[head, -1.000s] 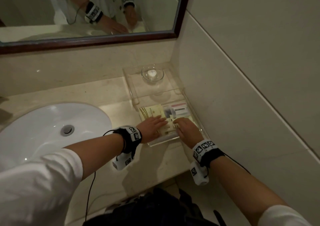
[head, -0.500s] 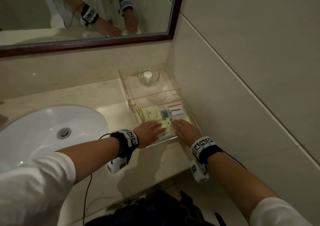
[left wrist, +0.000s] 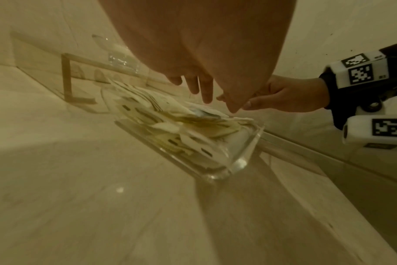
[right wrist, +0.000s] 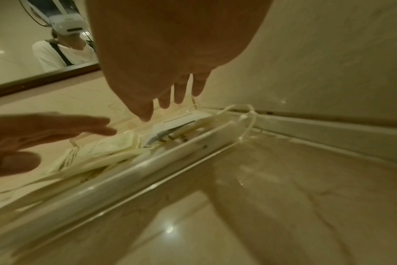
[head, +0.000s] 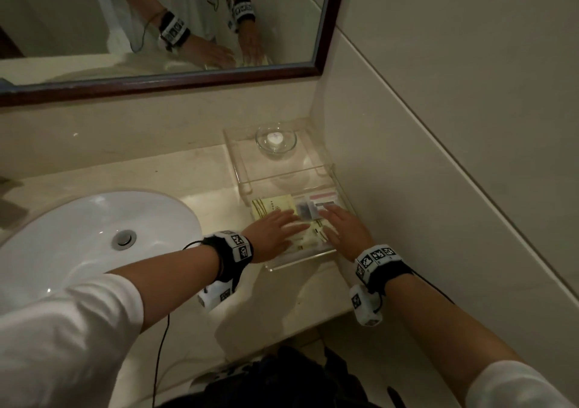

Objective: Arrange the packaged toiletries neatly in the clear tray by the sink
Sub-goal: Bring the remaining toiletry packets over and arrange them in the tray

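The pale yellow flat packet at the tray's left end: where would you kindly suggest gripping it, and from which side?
Probably by the pale yellow flat packet's exposed far-left corner, pinched from above: it lies flat in the clear acrylic tray, its near edge under the left hand.

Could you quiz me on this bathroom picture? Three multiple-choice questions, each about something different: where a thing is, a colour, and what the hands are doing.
1. Where is the small glass bowl?
A. in the sink
B. on the clear raised shelf behind the tray
C. on the floor

2. What colour is the sink basin?
A. white
B. black
C. green

3. How are the two hands placed?
A. clenched in fists
B. lifting the tray
C. flat, fingers straight, over the packets

Answers: 1 B, the bowl stands on the shelf near the corner. 2 A, the basin is plainly white. 3 C, left hand and right hand lie spread over the packets in the clear tray.
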`<state>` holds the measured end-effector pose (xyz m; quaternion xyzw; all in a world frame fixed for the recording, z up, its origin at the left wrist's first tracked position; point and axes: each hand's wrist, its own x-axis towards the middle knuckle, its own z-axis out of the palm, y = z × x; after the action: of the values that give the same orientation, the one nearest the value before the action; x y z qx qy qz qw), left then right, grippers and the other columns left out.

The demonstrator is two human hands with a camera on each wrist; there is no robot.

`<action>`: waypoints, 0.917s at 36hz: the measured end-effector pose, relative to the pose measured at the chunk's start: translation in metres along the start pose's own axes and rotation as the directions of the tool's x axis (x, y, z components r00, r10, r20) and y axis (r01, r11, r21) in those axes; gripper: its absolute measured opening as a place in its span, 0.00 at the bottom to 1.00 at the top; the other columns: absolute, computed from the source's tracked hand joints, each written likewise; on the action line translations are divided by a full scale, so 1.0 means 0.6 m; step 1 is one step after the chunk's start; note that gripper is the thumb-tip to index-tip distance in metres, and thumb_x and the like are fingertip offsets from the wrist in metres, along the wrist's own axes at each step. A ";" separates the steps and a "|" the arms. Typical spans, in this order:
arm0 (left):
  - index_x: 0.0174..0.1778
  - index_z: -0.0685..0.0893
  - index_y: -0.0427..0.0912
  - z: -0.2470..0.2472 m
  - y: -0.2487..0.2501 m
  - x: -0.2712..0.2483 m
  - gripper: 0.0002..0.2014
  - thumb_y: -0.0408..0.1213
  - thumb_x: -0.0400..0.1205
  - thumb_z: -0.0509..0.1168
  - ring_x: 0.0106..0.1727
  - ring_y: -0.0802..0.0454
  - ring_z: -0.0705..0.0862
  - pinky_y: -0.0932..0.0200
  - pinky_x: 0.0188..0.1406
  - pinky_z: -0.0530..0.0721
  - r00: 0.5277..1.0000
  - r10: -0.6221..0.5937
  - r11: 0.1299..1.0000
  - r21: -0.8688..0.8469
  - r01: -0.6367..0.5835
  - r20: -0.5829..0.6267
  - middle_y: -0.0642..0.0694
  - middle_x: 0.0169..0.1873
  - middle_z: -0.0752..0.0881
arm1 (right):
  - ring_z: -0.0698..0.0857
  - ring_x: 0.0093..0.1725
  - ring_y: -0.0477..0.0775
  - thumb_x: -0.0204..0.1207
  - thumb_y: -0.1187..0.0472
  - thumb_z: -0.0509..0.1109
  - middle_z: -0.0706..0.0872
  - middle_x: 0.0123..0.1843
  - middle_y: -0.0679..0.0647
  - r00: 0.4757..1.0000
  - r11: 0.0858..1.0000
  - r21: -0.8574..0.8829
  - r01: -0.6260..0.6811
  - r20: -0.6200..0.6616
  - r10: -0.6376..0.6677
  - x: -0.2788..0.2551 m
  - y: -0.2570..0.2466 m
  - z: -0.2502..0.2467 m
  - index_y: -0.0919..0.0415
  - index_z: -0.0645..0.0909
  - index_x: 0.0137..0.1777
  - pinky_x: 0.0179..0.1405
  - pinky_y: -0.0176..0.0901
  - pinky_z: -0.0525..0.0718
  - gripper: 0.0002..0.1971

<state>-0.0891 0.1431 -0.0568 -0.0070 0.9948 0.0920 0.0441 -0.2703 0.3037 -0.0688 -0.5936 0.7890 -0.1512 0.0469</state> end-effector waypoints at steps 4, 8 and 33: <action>0.83 0.55 0.54 -0.002 -0.013 0.029 0.27 0.49 0.86 0.52 0.83 0.37 0.50 0.41 0.82 0.51 0.983 -0.181 0.983 0.016 0.181 0.017 0.40 0.82 0.55 | 0.63 0.81 0.59 0.80 0.57 0.63 0.64 0.82 0.58 0.981 0.989 -0.040 -0.141 0.130 0.145 0.037 -0.003 0.014 0.58 0.63 0.80 0.79 0.51 0.64 0.29; 0.84 0.50 0.50 0.008 -0.019 0.038 0.30 0.52 0.86 0.50 0.84 0.39 0.44 0.44 0.83 0.47 0.921 -0.339 0.939 0.004 0.344 0.190 0.40 0.84 0.45 | 0.51 0.84 0.56 0.82 0.49 0.58 0.51 0.85 0.54 0.927 0.964 -0.097 -0.246 0.268 0.263 0.050 0.005 0.037 0.53 0.52 0.83 0.82 0.51 0.56 0.32; 0.83 0.56 0.51 -0.005 0.001 0.054 0.27 0.48 0.87 0.52 0.84 0.44 0.50 0.43 0.82 0.48 0.994 -0.080 0.997 -0.018 0.081 0.079 0.50 0.83 0.56 | 0.75 0.70 0.56 0.76 0.50 0.49 0.76 0.72 0.55 0.981 0.980 0.046 -0.194 0.022 0.193 0.062 -0.013 -0.011 0.55 0.72 0.72 0.70 0.49 0.74 0.26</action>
<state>-0.1216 0.1427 -0.0564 -0.0439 0.9902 0.1010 0.0865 -0.2755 0.2673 -0.0561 -0.5141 0.8387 -0.1597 0.0824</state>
